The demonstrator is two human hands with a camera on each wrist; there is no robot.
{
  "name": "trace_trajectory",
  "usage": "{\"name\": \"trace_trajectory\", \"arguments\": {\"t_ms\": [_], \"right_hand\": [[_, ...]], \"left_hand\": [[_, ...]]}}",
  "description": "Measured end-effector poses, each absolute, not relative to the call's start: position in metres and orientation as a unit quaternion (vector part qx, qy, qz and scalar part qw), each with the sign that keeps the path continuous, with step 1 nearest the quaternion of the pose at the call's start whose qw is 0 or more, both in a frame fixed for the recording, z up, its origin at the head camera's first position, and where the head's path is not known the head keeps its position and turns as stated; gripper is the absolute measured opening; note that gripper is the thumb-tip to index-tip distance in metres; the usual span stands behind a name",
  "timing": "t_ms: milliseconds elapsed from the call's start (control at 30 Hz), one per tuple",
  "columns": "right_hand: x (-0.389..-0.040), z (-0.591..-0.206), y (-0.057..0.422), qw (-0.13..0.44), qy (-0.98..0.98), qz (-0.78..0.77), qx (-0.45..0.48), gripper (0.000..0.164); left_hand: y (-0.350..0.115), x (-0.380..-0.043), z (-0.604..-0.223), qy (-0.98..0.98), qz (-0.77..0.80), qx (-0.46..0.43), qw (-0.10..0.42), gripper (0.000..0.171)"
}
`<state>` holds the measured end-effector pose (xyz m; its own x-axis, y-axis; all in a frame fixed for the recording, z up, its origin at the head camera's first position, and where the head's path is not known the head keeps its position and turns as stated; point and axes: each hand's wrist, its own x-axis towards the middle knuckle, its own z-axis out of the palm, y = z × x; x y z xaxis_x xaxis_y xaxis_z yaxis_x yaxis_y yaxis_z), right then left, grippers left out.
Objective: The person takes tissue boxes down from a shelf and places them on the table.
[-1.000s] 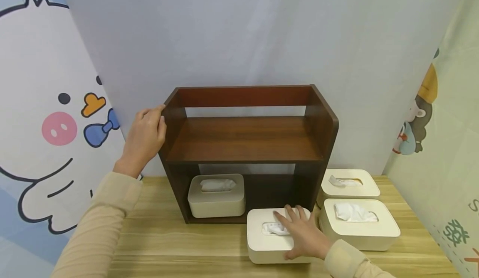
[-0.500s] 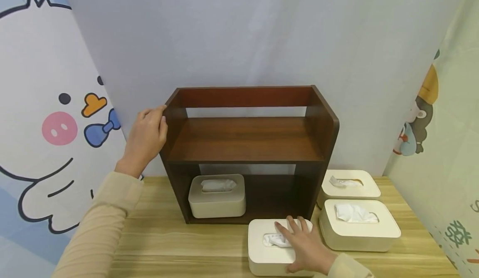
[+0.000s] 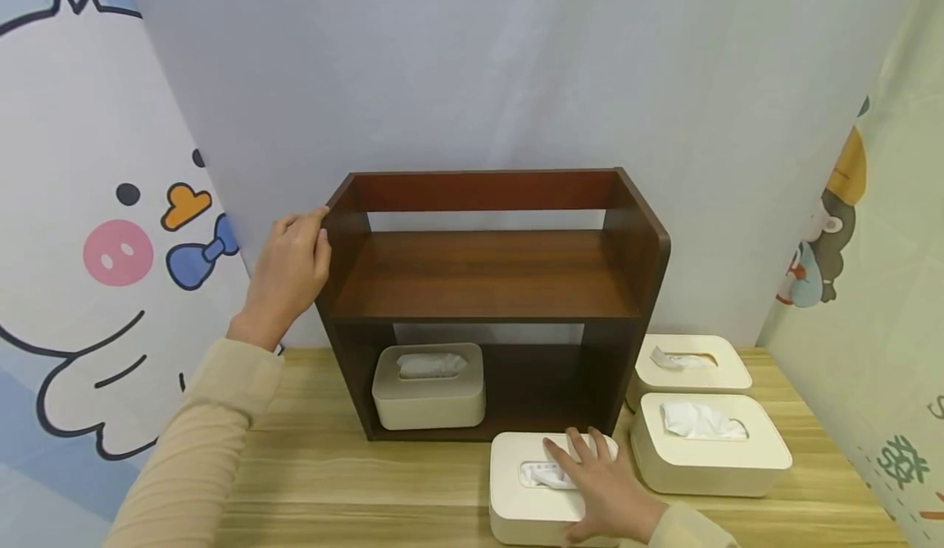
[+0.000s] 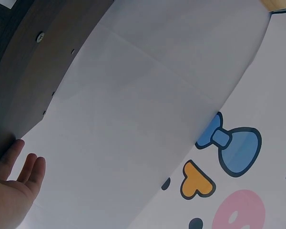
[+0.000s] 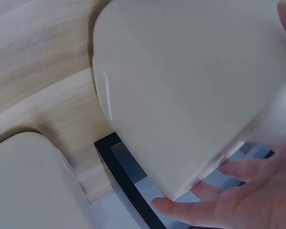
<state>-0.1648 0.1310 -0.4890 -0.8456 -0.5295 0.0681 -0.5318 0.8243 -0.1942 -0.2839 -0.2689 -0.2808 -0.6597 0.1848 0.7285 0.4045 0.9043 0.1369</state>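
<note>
At the front of the table, a cream tissue box (image 3: 509, 491) stands before the shelf's lower right bay, a white tissue showing in its slot. My right hand (image 3: 608, 495) grips this box from above, fingers spread over the lid and thumb down the near side. The right wrist view shows that hand (image 5: 257, 195) with fingertips at the box's edge. My left hand (image 3: 291, 265) rests on the upper left side panel of a dark brown two-tier shelf (image 3: 479, 274). In the left wrist view its fingers (image 4: 35, 171) are fairly straight, one touching the panel (image 4: 38, 62).
Another tissue box (image 3: 429, 405) sits in the shelf's lower left bay. To the right of the shelf stand two more, a rear box (image 3: 693, 376) and a front box (image 3: 711, 470). A pale curtain (image 3: 501, 81) hangs behind the wooden table (image 3: 354, 482).
My right hand has drawn the tissue box a little toward me, away from the shelf, and then kept still. The left hand stays on the shelf's side panel.
</note>
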Motion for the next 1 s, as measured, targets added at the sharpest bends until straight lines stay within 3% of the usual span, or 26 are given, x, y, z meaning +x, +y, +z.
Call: {"name": "trace_trajectory", "arguments": {"t_ms": [200, 533, 1000], "right_hand": [[-0.169, -0.477, 0.134, -0.029, -0.947, 0.111, 0.301, 0.107], [-0.179, -0.47, 0.126, 0.016, -0.942, 0.11, 0.317, 0.091], [-0.205, -0.451, 0.084, -0.009, -0.93, 0.125, 0.345, 0.082]], "left_hand": [[-0.269, -0.283, -0.281, -0.901, -0.149, -0.161, 0.375, 0.035], [-0.268, -0.284, -0.28, -0.896, -0.15, -0.168, 0.382, 0.034], [-0.267, -0.284, -0.28, -0.9, -0.145, -0.165, 0.376, 0.035]]}}
